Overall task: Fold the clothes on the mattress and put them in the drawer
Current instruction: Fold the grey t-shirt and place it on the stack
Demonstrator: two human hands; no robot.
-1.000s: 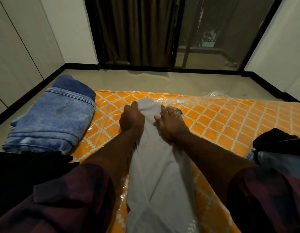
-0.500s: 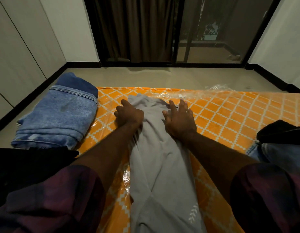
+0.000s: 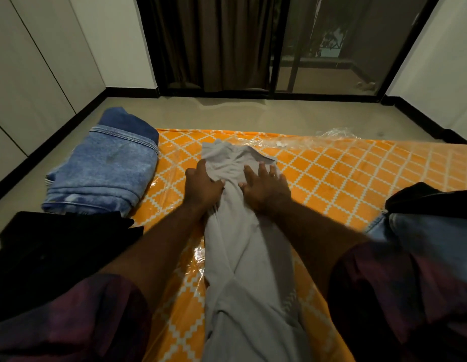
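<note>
A grey garment (image 3: 245, 246) lies lengthwise down the middle of the orange patterned mattress (image 3: 339, 176), which is wrapped in clear plastic. My left hand (image 3: 202, 185) rests on the garment's left edge near its far end, thumb and fingers lying against the cloth. Flat on the garment's right side lies my right hand (image 3: 265, 185), fingers spread and pressing the cloth down. The garment's far end is bunched and wrinkled just beyond my fingers.
Folded blue jeans (image 3: 107, 165) are stacked at the mattress's left edge. A black garment (image 3: 60, 246) lies in front of them. On the right lie more dark and denim clothes (image 3: 431, 218). Beyond the mattress are bare floor, a curtain and glass doors.
Both hands have slid back along the grey garment toward me, from gripping its far end to lying on it, and the right hand's fingers have spread flat.
</note>
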